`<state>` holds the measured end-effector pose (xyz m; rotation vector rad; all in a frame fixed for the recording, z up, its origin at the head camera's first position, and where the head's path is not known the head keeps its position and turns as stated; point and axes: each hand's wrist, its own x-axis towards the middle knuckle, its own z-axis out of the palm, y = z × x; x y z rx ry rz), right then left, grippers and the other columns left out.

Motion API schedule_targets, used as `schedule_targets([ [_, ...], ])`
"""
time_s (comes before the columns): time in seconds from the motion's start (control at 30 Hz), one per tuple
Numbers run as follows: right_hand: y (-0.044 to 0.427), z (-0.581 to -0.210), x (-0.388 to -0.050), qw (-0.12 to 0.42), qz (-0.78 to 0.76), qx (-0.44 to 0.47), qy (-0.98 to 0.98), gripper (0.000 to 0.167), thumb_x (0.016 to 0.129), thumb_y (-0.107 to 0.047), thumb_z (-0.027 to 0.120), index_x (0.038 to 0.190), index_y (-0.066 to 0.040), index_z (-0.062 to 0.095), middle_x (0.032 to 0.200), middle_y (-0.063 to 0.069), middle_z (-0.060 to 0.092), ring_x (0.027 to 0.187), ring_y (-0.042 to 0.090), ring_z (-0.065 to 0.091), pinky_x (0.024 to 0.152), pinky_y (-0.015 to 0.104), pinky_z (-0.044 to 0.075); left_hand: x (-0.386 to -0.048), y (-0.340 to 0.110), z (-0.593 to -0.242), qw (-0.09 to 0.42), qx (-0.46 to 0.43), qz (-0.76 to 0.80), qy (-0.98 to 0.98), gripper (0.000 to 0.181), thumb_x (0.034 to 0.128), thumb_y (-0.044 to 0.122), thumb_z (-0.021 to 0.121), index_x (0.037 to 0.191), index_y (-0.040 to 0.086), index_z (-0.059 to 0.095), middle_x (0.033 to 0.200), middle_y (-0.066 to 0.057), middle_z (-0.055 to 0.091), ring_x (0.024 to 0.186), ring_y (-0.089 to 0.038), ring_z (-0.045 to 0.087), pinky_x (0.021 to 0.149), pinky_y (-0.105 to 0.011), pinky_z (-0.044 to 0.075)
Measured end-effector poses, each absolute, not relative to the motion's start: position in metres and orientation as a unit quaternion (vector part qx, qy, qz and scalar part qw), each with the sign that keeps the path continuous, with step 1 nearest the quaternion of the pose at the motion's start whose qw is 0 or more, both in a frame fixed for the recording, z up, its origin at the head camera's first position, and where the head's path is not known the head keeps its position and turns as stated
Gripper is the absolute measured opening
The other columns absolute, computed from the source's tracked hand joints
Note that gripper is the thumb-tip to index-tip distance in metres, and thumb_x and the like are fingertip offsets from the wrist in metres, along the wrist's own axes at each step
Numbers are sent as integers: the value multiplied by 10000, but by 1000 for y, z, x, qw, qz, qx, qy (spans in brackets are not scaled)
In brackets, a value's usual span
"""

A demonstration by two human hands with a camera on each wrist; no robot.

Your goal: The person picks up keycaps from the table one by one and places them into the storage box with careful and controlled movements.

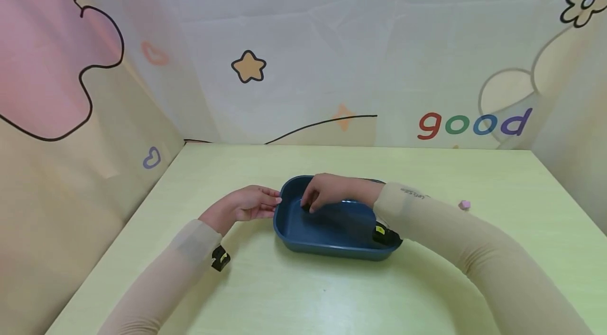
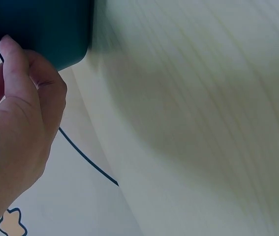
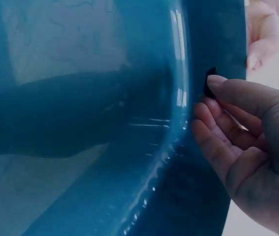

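A blue plastic tub [image 1: 327, 250] with rounded corners stands on the table. At its left end my left hand [image 1: 253, 202] holds the rim, with the fingertips at the lip. In the left wrist view the fingers [image 2: 15, 69] lie against the outside of the tub [image 2: 46, 29]. My right hand [image 1: 329, 190] reaches inside from the right. Between thumb and fingertips it pinches a small black piece [image 3: 209, 84], near the tub's left end wall. The kind of piece cannot be made out. My right forearm covers the tub's right end.
A small pink faceted piece [image 1: 464, 205] lies on the pale yellow-green table [image 1: 308, 298], right of the tub. Behind the table hangs a printed cloth backdrop [image 1: 308, 61], with more cloth on both sides. Black wrist devices [image 1: 386, 235] hang under both wrists.
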<state>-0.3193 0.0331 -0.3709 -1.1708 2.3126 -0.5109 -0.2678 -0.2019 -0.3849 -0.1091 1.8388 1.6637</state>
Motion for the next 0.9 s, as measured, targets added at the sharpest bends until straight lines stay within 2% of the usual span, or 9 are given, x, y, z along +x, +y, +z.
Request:
schedule_targets([
  [0.2,26,-378,-317,267,-176,-447,835,272,951,-90,709,1210,-11,732,1156,119,768,973,104,706,919,245,601,-267,-201,-386,322,-56,633,701,332,1075,57,460,1384,-63,456,803,36,660,699,-42,647,673,-148,600],
  [0.37,20,-384,-316,276,-162,-468,824,266,945,-91,717,1197,-9,737,1148,119,770,984,105,712,926,233,597,-267,-203,-385,322,-50,633,703,315,1077,60,457,1370,-56,467,802,40,661,698,-40,644,679,-148,601],
  [0.63,12,-388,-311,298,-164,-484,806,245,935,-63,715,1172,-4,738,1124,126,763,967,97,689,927,223,590,-267,-201,-383,325,-53,633,701,425,1079,58,452,1475,-86,394,814,46,675,702,-32,654,676,-144,600],
  [0.9,5,-389,-307,306,-169,-490,798,212,925,-51,723,1130,0,742,1086,124,772,939,85,698,903,209,594,-267,-202,-382,326,-49,636,698,456,1081,49,439,1508,-91,362,814,56,688,707,-20,666,678,-139,597],
])
